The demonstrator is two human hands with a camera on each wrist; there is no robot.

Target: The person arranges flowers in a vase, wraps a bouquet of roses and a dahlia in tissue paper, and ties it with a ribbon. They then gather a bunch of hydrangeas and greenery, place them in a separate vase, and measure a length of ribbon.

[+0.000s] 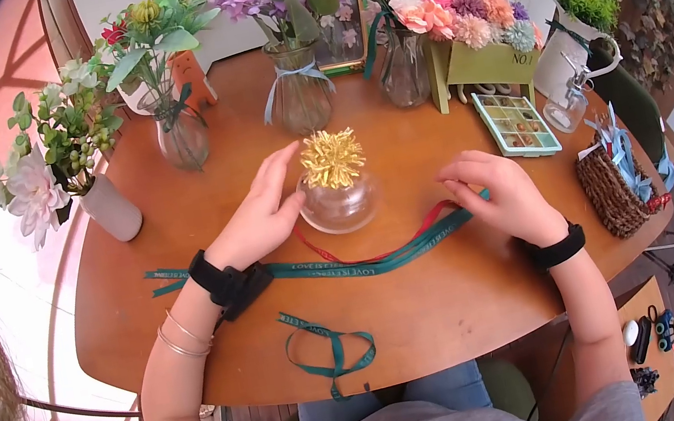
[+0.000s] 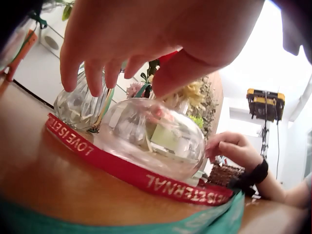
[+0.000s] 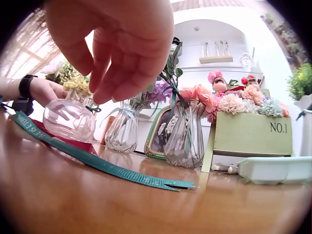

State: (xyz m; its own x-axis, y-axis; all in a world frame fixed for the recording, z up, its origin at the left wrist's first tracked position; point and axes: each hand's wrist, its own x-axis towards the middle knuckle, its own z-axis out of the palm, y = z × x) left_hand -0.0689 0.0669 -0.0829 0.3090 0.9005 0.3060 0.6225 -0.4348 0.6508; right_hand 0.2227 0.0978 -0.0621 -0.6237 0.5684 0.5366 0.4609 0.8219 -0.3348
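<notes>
A round clear glass vase [image 1: 339, 204] stands mid-table with a gold tinsel tuft [image 1: 333, 160] at its mouth. To its left, my left hand [image 1: 264, 203] has its fingers extended, thumb close to the glass; in the left wrist view that hand hangs over the vase [image 2: 151, 136]. My right hand [image 1: 491, 190] hovers to the right, fingers loosely bent and holding nothing. Below it, the forked end of a green printed ribbon [image 3: 141, 179] lies on the table. A red ribbon [image 2: 117, 171] lettered in white curves along the near side of the vase, beside the green one.
A looped green ribbon piece [image 1: 336, 350] lies near the front edge. Flower vases [image 1: 301, 99] line the back, beside a green NO.1 flower box [image 1: 488, 71]. On the right are a compartment box [image 1: 517, 123], a small glass jar [image 1: 565, 112] and a woven basket [image 1: 613, 189].
</notes>
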